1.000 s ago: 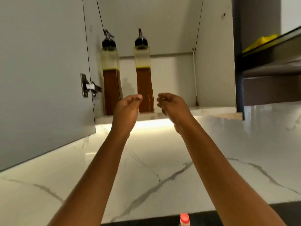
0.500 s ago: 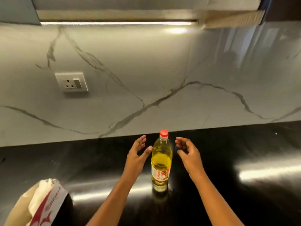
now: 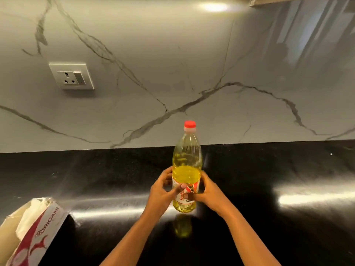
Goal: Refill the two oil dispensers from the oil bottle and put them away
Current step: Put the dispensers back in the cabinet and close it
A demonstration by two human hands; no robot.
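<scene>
I see the oil bottle (image 3: 186, 169) standing upright near the middle of the black tabletop (image 3: 278, 169), a little in front of the marble wall (image 3: 172, 64). Its red cap (image 3: 189, 124) is screwed on. The bottle is clear plastic. The oil inside looks deep yellow from about mid-body down, and the shoulder and neck above are paler and glassy. A red and white label (image 3: 189, 186) wraps the lower body.

Both hands are on it. My left hand (image 3: 163, 191) curls around the bottle's left side, with the thumb laid across the front of the label. My right hand (image 3: 208, 192) grips the right side at the same height, its thumb also on the label, and the two thumbs nearly meet. A yellow reflection of the bottle shows in the glossy tabletop just under its base. I cannot tell whether the base rests on the surface or sits just off it.

At the lower left edge a red and white packet (image 3: 38, 233) printed ORIGAMI lies tilted on the tabletop, well apart from the bottle. White tissue-like sheets bulge from its open end. A white wall socket (image 3: 72, 75) is set in the marble, up to the left.
</scene>
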